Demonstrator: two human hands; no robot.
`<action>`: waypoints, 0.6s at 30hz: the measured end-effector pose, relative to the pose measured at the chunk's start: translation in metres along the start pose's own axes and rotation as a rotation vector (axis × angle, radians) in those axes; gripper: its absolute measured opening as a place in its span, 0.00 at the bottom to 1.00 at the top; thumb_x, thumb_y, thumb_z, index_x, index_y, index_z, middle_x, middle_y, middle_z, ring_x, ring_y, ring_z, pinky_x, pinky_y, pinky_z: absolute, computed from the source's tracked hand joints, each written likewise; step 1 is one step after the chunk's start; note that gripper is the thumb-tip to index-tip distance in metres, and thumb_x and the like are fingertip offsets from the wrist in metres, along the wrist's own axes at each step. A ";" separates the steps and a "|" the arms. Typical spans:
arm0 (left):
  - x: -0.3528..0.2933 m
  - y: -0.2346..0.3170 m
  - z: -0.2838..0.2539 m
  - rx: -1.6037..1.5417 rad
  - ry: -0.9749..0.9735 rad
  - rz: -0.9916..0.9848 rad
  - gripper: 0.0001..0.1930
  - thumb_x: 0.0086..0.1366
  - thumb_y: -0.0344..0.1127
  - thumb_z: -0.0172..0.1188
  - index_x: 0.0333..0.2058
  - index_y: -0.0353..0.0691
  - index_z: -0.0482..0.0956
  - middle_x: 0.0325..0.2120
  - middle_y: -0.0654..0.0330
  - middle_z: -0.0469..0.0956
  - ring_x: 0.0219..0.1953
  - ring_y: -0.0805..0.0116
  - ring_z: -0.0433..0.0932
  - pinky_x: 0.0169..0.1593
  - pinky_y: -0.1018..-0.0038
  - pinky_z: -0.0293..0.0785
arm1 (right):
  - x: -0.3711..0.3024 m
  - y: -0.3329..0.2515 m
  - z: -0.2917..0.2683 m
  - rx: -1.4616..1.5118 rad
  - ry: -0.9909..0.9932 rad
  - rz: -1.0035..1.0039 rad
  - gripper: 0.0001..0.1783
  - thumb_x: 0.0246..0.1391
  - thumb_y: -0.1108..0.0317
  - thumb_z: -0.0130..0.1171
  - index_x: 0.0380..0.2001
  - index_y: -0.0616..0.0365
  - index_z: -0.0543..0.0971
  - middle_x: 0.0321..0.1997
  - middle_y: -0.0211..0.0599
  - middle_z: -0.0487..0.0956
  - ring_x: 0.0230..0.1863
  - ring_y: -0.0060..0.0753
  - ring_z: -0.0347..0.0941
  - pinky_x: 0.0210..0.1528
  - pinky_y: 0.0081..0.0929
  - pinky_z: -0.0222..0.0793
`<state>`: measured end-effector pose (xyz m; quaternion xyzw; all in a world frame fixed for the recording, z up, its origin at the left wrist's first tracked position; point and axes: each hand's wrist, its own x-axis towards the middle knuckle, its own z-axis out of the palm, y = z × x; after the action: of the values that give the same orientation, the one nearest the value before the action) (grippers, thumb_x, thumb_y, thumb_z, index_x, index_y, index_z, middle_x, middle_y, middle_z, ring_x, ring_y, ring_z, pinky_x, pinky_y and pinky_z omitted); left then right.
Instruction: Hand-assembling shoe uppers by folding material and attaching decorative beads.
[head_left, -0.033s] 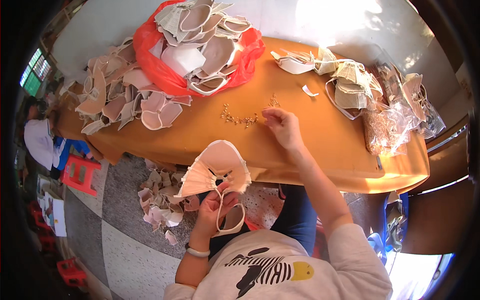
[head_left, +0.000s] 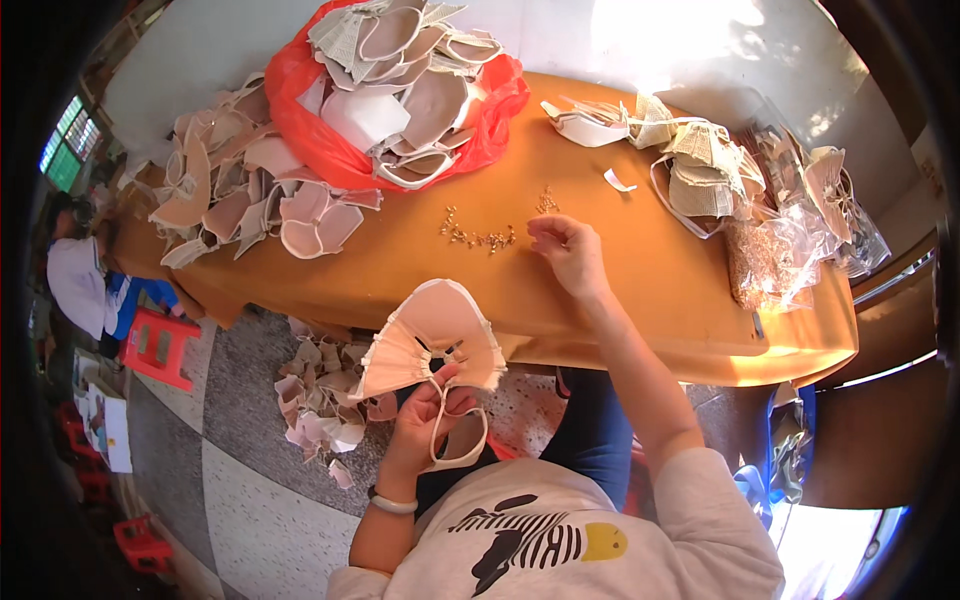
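A beige bra (head_left: 432, 335) with pleated cups hangs above my lap, just in front of the table's near edge. My left hand (head_left: 432, 418) is closed on its middle, and a pale strap loops down beside the fingers. Over the table, my right hand (head_left: 568, 252) has its thumb and fingertips drawn together in a pinch. Whatever is between those fingertips, if anything, is too small to make out. Small gold-coloured metal pieces (head_left: 490, 241) lie scattered left of the right hand, with a smaller cluster (head_left: 547, 202) just beyond it.
On the orange-covered table (head_left: 400, 262), a red plastic bag (head_left: 290, 105) holds many bras. Another heap of bras (head_left: 225, 190) lies left of it. More bras (head_left: 700, 175) and a clear bag of small gold pieces (head_left: 765, 265) sit right. Bra cups (head_left: 325, 395) lie on the floor.
My right hand has shifted very slightly to the right, still pinched. The bra in my left hand has barely moved.
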<state>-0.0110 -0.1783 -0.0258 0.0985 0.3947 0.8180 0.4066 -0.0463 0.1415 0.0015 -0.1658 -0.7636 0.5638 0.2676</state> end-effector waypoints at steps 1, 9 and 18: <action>-0.002 0.004 0.001 -0.038 -0.040 -0.048 0.36 0.56 0.17 0.56 0.65 0.32 0.57 0.59 0.50 0.68 0.60 0.61 0.70 0.65 0.66 0.64 | 0.000 0.001 -0.001 -0.042 0.032 0.003 0.10 0.49 0.78 0.61 0.37 0.62 0.83 0.39 0.44 0.83 0.38 0.33 0.81 0.42 0.25 0.75; -0.002 0.008 -0.004 -0.385 -0.023 0.047 0.25 0.64 0.30 0.49 0.60 0.32 0.65 0.56 0.49 0.70 0.56 0.57 0.74 0.59 0.60 0.71 | 0.000 -0.015 0.015 -0.500 0.022 -0.067 0.07 0.49 0.68 0.64 0.30 0.59 0.84 0.32 0.43 0.81 0.34 0.43 0.79 0.39 0.34 0.74; 0.015 -0.008 0.016 -0.148 0.407 0.085 0.20 0.57 0.17 0.63 0.46 0.42 0.73 0.41 0.60 0.77 0.43 0.68 0.79 0.45 0.73 0.80 | 0.001 -0.027 0.025 -0.713 0.046 -0.023 0.07 0.46 0.65 0.62 0.25 0.55 0.84 0.30 0.42 0.82 0.35 0.46 0.79 0.39 0.39 0.75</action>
<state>-0.0083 -0.1551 -0.0233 -0.0823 0.4031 0.8641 0.2899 -0.0608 0.1149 0.0216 -0.2527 -0.9079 0.2551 0.2164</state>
